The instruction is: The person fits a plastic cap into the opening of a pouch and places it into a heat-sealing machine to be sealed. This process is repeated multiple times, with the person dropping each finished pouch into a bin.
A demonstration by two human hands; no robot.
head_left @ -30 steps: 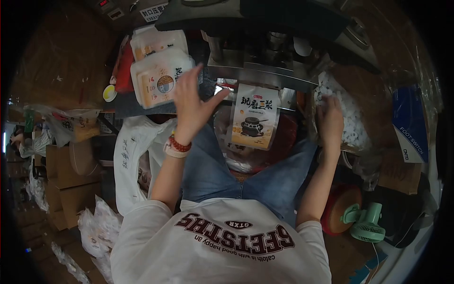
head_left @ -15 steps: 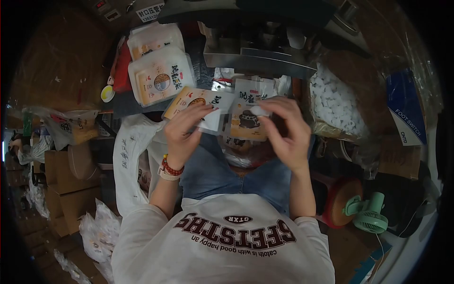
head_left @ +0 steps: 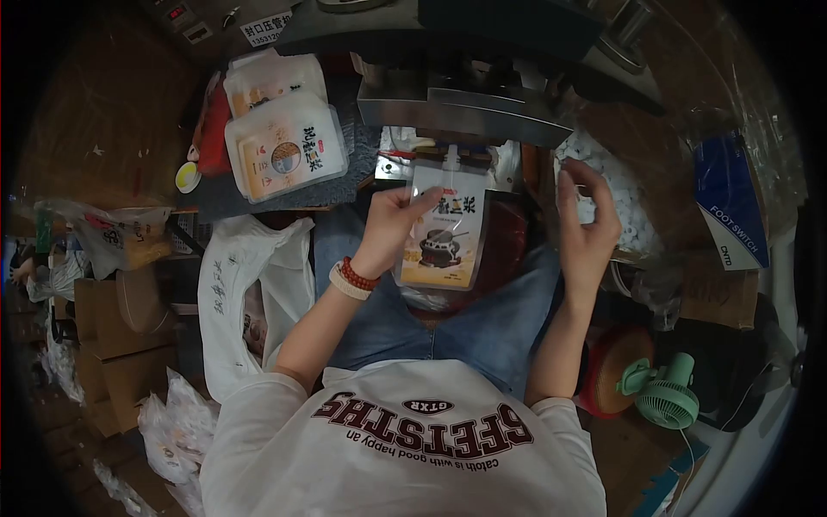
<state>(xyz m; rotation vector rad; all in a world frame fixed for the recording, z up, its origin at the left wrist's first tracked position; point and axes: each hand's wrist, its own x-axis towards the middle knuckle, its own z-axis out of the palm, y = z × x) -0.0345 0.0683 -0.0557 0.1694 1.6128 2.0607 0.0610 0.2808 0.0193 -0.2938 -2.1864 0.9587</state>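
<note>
My left hand (head_left: 399, 226) grips a printed stand-up pouch (head_left: 442, 250) by its left side, thumb across the front. The pouch hangs upright over my lap, showing a dark pot picture, with a narrow clear spout (head_left: 452, 157) at its top edge by the metal machine front. My right hand (head_left: 593, 211) is raised at the near left edge of a heap of small white plastic pieces (head_left: 636, 211). Its thumb and fingertips come together; anything between them is too small to make out.
Stacked flat pouches (head_left: 289, 146) lie on a dark cloth at the left. A metal machine housing (head_left: 465, 112) spans the front. A blue-and-white foot switch box (head_left: 730, 198) and a green fan (head_left: 668, 392) stand at the right. A white bag (head_left: 228, 284) hangs beside my left leg.
The pouch in my left hand has turned upright and moved right, in front of the machine. My right hand has left the pouches and moved right to the white pieces.
</note>
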